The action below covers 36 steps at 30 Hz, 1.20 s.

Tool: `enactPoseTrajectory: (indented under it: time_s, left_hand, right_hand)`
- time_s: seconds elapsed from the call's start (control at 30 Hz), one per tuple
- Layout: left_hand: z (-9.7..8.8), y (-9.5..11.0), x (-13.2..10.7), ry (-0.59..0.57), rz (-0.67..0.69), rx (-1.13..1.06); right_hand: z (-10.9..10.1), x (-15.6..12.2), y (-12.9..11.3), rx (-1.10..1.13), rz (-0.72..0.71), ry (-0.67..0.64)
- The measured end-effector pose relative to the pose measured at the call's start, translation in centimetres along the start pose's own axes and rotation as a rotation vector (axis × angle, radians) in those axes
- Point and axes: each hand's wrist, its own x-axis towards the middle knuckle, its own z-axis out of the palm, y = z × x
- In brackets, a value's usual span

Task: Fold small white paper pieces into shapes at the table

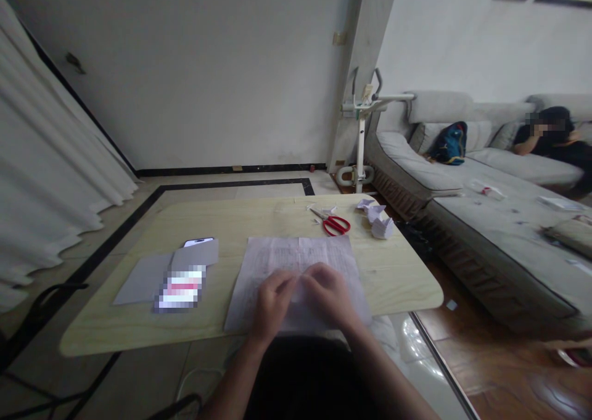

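A large sheet of printed paper with fold creases lies at the near edge of the table. Over its middle, my left hand and my right hand meet with bent fingers, thumbs and fingertips pinched together. Something small and pale seems to sit between the fingertips, too small to name. Beyond the sheet lie scissors with red handles, blades pointing to the far left, among small white paper scraps. Folded or crumpled paper pieces rest to their right.
On the table's left are blank white sheets, a phone partly under paper and a blurred-out bright item. A grey sofa with a backpack and a seated person stands at right, near white exercise equipment.
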Motion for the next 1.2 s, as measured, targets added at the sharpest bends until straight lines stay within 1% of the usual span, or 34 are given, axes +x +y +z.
enactPoseTrajectory:
  time_s: [0.07,0.2,0.37,0.53,0.73,0.87,1.07,1.2]
  left_hand:
    - [0.03,0.00,0.03,-0.006,0.001,0.000]
    - [0.24,-0.19,0.08,-0.016,-0.031,-0.021]
    - [0.32,-0.54,0.01,0.004,-0.077,-0.041]
    - [0.16,-0.27,-0.09,0.020,-0.038,-0.009]
    - [0.11,-0.08,-0.09,-0.010,-0.033,0.027]
    - [0.17,-0.27,-0.01,0.022,-0.013,0.029]
    - [0.14,-0.01,-0.04,-0.017,-0.069,-0.027]
    - [0.13,-0.34,-0.09,-0.006,-0.084,-0.045]
  right_hand:
    - [0.05,-0.02,-0.12,0.002,0.005,-0.007]
    - [-0.15,-0.10,-0.52,-0.004,-0.032,-0.010]
    - [-0.27,-0.10,-0.32,-0.003,-0.062,-0.016]
    - [-0.08,-0.03,-0.03,-0.007,-0.044,-0.018]
    - [0.07,-0.25,-0.30,0.032,0.025,-0.012]
    - [0.11,-0.35,-0.21,0.038,0.024,-0.038]
    - [-0.12,-0.18,0.14,0.029,0.003,-0.010]
    - [-0.21,-0.14,0.15,0.043,0.024,0.007]
